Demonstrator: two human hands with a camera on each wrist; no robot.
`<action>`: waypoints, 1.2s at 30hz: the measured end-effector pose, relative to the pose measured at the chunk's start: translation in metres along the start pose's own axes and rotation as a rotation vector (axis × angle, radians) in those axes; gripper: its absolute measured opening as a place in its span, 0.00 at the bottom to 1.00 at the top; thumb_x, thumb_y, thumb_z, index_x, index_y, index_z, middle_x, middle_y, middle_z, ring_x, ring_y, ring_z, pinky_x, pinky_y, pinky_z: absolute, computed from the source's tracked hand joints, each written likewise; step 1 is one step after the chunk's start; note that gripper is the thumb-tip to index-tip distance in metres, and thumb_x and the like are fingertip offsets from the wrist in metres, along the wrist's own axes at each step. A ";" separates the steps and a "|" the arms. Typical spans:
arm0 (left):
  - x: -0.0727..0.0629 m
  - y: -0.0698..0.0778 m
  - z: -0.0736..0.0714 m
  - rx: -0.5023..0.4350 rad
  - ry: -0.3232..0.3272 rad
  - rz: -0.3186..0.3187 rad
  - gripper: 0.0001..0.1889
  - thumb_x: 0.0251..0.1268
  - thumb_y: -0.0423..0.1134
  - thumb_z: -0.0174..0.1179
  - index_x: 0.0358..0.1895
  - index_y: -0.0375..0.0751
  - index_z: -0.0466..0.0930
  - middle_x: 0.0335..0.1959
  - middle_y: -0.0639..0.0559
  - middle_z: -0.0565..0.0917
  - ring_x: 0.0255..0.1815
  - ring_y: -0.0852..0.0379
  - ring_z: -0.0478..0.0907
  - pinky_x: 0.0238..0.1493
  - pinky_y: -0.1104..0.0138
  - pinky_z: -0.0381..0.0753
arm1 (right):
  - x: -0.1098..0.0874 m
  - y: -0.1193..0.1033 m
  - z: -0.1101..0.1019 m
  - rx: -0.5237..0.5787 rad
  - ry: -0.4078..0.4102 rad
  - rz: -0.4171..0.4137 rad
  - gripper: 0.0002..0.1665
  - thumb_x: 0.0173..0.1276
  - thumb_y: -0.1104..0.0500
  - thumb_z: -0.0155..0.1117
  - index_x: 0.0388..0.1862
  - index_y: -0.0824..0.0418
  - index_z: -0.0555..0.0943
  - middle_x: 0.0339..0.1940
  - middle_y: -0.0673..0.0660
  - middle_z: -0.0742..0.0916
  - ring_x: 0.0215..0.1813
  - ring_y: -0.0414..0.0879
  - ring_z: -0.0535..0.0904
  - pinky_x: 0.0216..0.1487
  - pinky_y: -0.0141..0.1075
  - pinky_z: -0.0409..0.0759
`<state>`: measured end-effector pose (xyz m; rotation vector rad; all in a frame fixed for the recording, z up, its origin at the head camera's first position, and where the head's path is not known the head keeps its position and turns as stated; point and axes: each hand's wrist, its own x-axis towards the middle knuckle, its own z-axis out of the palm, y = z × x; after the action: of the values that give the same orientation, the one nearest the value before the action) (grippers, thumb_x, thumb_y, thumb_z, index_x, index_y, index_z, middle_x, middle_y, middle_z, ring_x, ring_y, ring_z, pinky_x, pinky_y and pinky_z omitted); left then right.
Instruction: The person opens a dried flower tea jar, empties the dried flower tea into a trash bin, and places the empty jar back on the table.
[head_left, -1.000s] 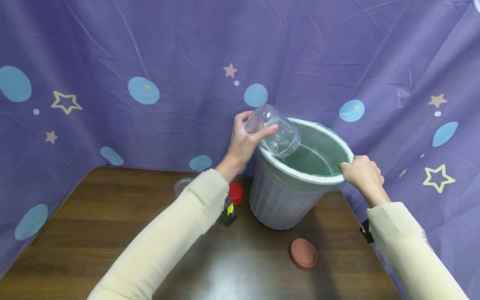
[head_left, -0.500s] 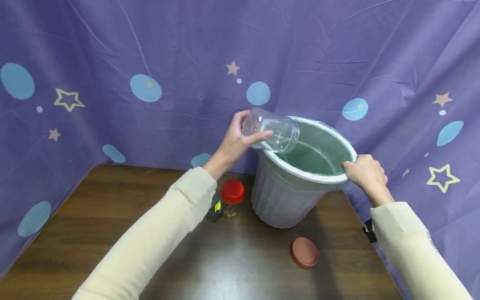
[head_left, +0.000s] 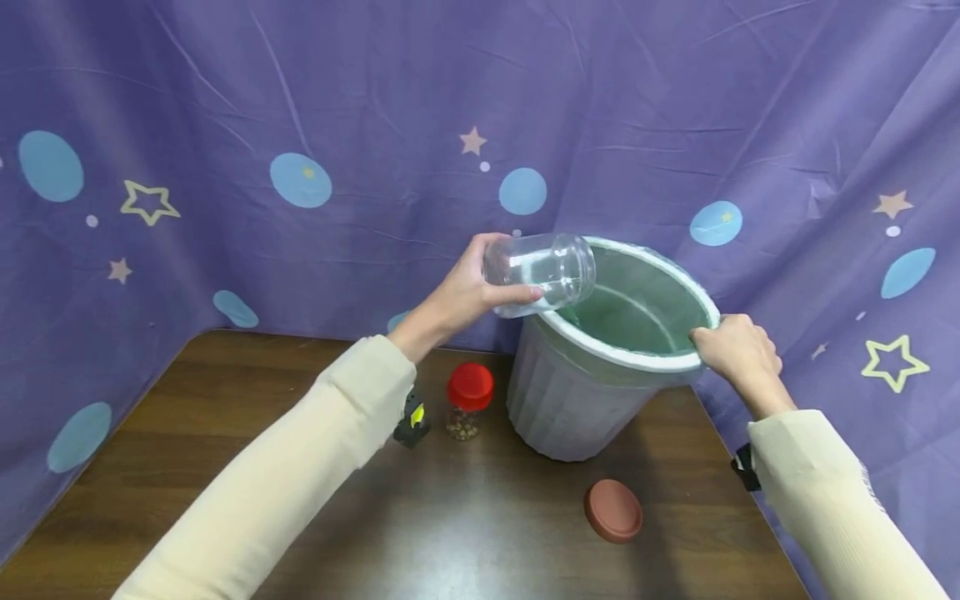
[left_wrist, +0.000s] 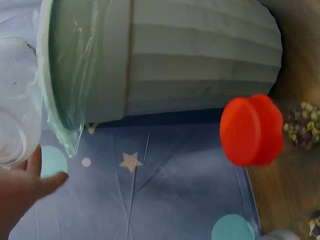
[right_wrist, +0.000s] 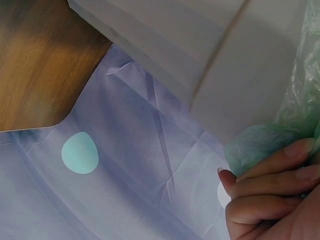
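Note:
My left hand (head_left: 468, 287) holds a clear plastic jar (head_left: 540, 271) lying nearly level, its open mouth at the left rim of a grey bin (head_left: 570, 400). No contents show in the jar. A thin green plastic bag (left_wrist: 67, 135) lines the bin and folds over its rim. With curled fingers, my right hand (head_left: 738, 350) grips the right side of the lined rim; bag film (right_wrist: 255, 147) bunches at the fingers in the right wrist view. The bin leans towards the right hand. Its bottom inside is hidden.
A small jar with a red lid (head_left: 470, 387) and dried bits inside stands left of the bin. A round reddish-brown lid or dish (head_left: 613, 510) lies in front. Part of another jar of dried bits (left_wrist: 315, 225) shows at the left wrist view's corner. A purple curtain (head_left: 375, 167) hangs behind.
The clear jar has turned from mouth-down to nearly level. My left forearm has shifted left, uncovering the red-lidded jar. The right hand keeps its grip on the rim.

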<state>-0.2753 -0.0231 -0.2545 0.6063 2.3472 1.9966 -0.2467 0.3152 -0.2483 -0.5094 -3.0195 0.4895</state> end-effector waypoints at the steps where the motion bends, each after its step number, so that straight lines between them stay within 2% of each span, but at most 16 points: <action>1: -0.001 0.001 -0.002 0.019 -0.009 -0.008 0.44 0.48 0.45 0.73 0.69 0.44 0.59 0.65 0.47 0.70 0.61 0.50 0.72 0.67 0.57 0.72 | 0.000 0.000 0.000 0.000 -0.002 0.001 0.25 0.65 0.47 0.48 0.46 0.67 0.74 0.52 0.75 0.77 0.51 0.71 0.73 0.40 0.57 0.74; 7: -0.003 0.007 -0.010 0.140 -0.050 -0.044 0.46 0.44 0.47 0.76 0.69 0.45 0.61 0.63 0.46 0.73 0.61 0.50 0.72 0.66 0.54 0.71 | 0.000 0.001 0.000 -0.007 -0.004 -0.002 0.26 0.64 0.48 0.48 0.48 0.68 0.74 0.53 0.76 0.77 0.52 0.73 0.73 0.39 0.57 0.74; 11: -0.003 0.008 -0.011 0.193 -0.053 -0.051 0.47 0.43 0.49 0.77 0.69 0.46 0.62 0.62 0.47 0.74 0.61 0.51 0.72 0.66 0.55 0.71 | 0.000 0.002 0.001 -0.008 -0.004 -0.007 0.25 0.64 0.48 0.48 0.47 0.67 0.74 0.52 0.76 0.77 0.51 0.72 0.73 0.39 0.57 0.74; 20: -0.003 0.009 -0.017 0.240 -0.072 -0.049 0.47 0.44 0.48 0.76 0.70 0.46 0.63 0.63 0.46 0.74 0.61 0.50 0.72 0.66 0.54 0.72 | 0.001 0.001 0.000 0.000 0.004 -0.011 0.25 0.65 0.48 0.48 0.46 0.68 0.74 0.53 0.77 0.77 0.53 0.74 0.73 0.41 0.59 0.74; 27: -0.005 0.004 -0.021 0.218 -0.159 -0.098 0.51 0.48 0.44 0.74 0.76 0.44 0.53 0.64 0.41 0.73 0.67 0.47 0.71 0.66 0.54 0.72 | 0.002 0.001 -0.002 -0.011 0.010 -0.015 0.24 0.64 0.47 0.48 0.43 0.67 0.74 0.52 0.76 0.77 0.51 0.73 0.74 0.40 0.59 0.74; 32: -0.006 -0.001 -0.021 0.221 -0.194 -0.116 0.51 0.50 0.44 0.72 0.76 0.45 0.51 0.59 0.41 0.75 0.62 0.49 0.72 0.61 0.56 0.75 | 0.001 0.001 -0.002 -0.015 0.002 -0.010 0.24 0.65 0.47 0.47 0.44 0.68 0.74 0.52 0.76 0.77 0.51 0.72 0.73 0.41 0.58 0.74; 36: -0.007 -0.003 -0.019 0.213 -0.185 -0.142 0.48 0.48 0.45 0.73 0.72 0.44 0.54 0.55 0.44 0.75 0.57 0.50 0.73 0.58 0.58 0.75 | 0.001 0.001 -0.001 -0.015 0.000 -0.008 0.24 0.65 0.48 0.47 0.44 0.68 0.74 0.52 0.76 0.77 0.51 0.72 0.74 0.41 0.58 0.74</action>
<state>-0.2745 -0.0435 -0.2557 0.5826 2.4297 1.5751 -0.2471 0.3167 -0.2480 -0.4973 -3.0263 0.4661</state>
